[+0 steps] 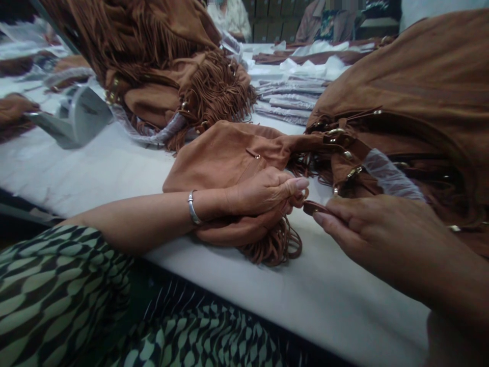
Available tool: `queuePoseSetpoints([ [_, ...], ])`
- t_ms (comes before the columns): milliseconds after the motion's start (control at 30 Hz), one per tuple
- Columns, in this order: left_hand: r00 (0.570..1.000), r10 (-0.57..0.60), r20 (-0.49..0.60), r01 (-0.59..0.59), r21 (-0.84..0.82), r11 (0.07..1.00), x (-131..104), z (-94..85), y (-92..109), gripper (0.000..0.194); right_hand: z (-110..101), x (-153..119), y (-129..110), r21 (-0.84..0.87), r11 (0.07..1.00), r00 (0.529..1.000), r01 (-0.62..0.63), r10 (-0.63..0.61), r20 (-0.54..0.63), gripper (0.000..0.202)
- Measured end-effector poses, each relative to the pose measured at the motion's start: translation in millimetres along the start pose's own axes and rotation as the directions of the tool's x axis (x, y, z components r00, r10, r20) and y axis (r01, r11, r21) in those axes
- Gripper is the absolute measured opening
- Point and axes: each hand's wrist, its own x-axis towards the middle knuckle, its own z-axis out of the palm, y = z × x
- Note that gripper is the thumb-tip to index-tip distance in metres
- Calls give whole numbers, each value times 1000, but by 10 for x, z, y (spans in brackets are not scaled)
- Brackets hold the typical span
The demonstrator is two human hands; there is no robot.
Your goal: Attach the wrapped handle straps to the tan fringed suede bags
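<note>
A brown suede-look handbag (206, 158) with a small zipper and a bunch of fringe (277, 242) lies on the white table in front of me. Across it rests my left hand (263, 191), wearing a silver bracelet, its fingers closed in a pinch on a small part at the bag's end that I cannot make out clearly. Just right of those fingertips, my right hand (367, 234) grips a short brown leather strap (314, 207) between thumb and fingers. The strap's tip points at my left fingers; whether they touch is unclear.
Fringed brown bags (153, 97) are heaped at the back left. More bags (405, 92) are piled high on the right, one handle wrapped in plastic (393, 173). A grey tape dispenser (76, 117) stands at left. Flat wrapped stacks (290, 97) and two people are behind.
</note>
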Motion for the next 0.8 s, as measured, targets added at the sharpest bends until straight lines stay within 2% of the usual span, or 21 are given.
queuePoseSetpoints([
  [200,1000,24,17,-24,8,1000,7,6,-25,42,-6,15,-2,48,999,998,-25,22,54,34],
  [333,1000,-3,-12,4,71,997,10,3,-8,39,-18,-4,-32,28,998,997,-53,51,63,34],
  [600,996,93,-8,-90,185,979,-41,-12,38,38,-96,9,-92,58,996,990,-73,66,121,40],
  [800,994,105,-22,-95,272,958,-64,-10,24,41,-118,-7,-105,7,992,985,-122,121,126,39],
])
